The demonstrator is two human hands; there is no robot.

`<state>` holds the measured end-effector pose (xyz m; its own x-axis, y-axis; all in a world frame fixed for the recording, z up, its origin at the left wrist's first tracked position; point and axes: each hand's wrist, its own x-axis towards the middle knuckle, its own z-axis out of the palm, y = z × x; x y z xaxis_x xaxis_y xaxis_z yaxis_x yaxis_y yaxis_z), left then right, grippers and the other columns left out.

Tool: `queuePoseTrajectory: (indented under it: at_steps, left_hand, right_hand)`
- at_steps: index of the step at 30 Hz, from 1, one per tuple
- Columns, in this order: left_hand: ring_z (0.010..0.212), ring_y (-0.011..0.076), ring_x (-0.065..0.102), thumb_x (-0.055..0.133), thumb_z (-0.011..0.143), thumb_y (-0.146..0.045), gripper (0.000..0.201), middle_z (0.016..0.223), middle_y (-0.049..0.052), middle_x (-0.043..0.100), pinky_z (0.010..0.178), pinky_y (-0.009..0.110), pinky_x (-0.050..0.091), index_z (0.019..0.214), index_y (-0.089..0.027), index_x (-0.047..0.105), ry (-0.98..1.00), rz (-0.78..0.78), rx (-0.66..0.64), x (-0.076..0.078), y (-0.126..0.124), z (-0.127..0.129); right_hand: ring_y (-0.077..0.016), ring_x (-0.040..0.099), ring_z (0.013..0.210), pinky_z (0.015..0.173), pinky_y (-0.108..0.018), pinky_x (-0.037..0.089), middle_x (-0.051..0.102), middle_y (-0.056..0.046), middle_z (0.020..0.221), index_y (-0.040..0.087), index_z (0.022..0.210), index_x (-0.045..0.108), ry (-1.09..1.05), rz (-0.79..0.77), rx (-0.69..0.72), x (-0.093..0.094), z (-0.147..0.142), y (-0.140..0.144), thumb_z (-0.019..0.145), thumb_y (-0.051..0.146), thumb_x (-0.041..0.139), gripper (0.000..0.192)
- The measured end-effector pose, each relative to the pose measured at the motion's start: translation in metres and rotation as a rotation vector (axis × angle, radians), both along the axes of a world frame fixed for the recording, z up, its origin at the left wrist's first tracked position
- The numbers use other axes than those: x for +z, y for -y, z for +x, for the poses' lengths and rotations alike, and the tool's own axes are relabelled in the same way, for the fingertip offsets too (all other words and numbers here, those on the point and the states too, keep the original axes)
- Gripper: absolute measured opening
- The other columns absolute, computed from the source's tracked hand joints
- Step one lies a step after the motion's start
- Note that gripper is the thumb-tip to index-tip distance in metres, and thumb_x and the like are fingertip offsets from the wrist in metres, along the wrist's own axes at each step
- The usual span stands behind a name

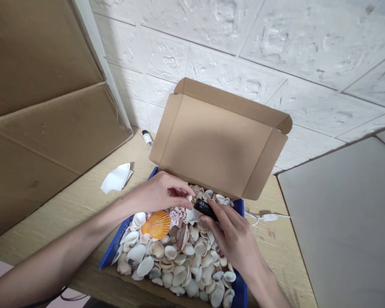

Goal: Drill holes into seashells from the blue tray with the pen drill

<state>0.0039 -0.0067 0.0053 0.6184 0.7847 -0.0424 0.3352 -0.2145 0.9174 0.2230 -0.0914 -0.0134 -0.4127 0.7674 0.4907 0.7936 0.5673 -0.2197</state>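
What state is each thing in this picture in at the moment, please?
cardboard box: lid open, standing upright, full of shells.
orange shell: lying on top of the pile.
black bottle: tilted, held by both hands.
left hand: fingers pinching at the bottle's tip.
right hand: closed on the bottle.
small vial: capped, on the table by the wall.
white paper: crumpled, on the table.

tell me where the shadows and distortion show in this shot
Head view: the raised box lid is shaded across its middle and throws a soft shadow on the white wall to its left; wall lines tilt and fan out, a wide-angle effect; the hands, left hand and right hand, look sharp over the shells.
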Motion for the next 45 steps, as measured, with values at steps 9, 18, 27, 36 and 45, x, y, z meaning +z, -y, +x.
queuePoseTrajectory:
  at_steps: [9, 18, 27, 36, 45]
  left_hand:
    - [0.067, 0.0141, 0.063, 0.074, 0.073, -0.027, 0.02, 0.078, 0.005, 0.075, 0.061, 0.022, 0.046, 0.088, -0.014, 0.076, 0.023, -0.045, 0.121, -0.002, -0.001, 0.002]
    - [0.082, 0.0161, 0.068, 0.065, 0.084, -0.028, 0.027, 0.096, 0.007, 0.075, 0.074, 0.026, 0.05, 0.105, -0.013, 0.072, 0.11, -0.062, 0.173, -0.006, -0.006, -0.002]
    - [0.086, 0.0191, 0.071, 0.058, 0.089, -0.028, 0.033, 0.099, 0.012, 0.076, 0.073, 0.027, 0.054, 0.114, -0.008, 0.068, 0.143, -0.149, 0.127, -0.005, -0.006, -0.006]
    - [0.081, 0.0171, 0.071, 0.06, 0.089, -0.035, 0.036, 0.098, 0.009, 0.075, 0.073, 0.025, 0.054, 0.116, -0.013, 0.069, 0.133, -0.191, 0.087, -0.011, -0.007, -0.007]
    - [0.077, 0.0148, 0.066, 0.053, 0.092, -0.031, 0.034, 0.092, 0.008, 0.076, 0.07, 0.023, 0.05, 0.113, -0.01, 0.07, 0.065, -0.117, 0.033, -0.009, -0.006, -0.008]
  right_hand:
    - [-0.0178, 0.069, 0.081, 0.068, -0.027, 0.057, 0.073, -0.01, 0.095, 0.012, 0.122, 0.058, -0.017, 0.062, -0.069, -0.003, 0.001, -0.001, 0.093, 0.026, 0.054, 0.032]
    - [-0.0167, 0.069, 0.077, 0.067, -0.027, 0.057, 0.073, -0.009, 0.091, 0.015, 0.117, 0.062, -0.079, 0.121, -0.169, -0.003, 0.002, -0.001, 0.092, 0.026, 0.057, 0.028]
    - [-0.018, 0.069, 0.075, 0.064, -0.028, 0.058, 0.072, -0.011, 0.09, 0.01, 0.113, 0.063, -0.044, 0.179, -0.177, -0.002, 0.001, -0.002, 0.091, 0.025, 0.058, 0.027]
    - [-0.0194, 0.07, 0.077, 0.065, -0.03, 0.058, 0.072, -0.011, 0.092, 0.009, 0.112, 0.063, -0.044, 0.168, -0.161, -0.003, 0.002, -0.001, 0.091, 0.025, 0.059, 0.028]
    - [-0.0193, 0.069, 0.078, 0.067, -0.03, 0.057, 0.072, -0.01, 0.094, 0.011, 0.113, 0.062, -0.044, 0.155, -0.152, -0.004, 0.001, -0.003, 0.09, 0.026, 0.059, 0.028]
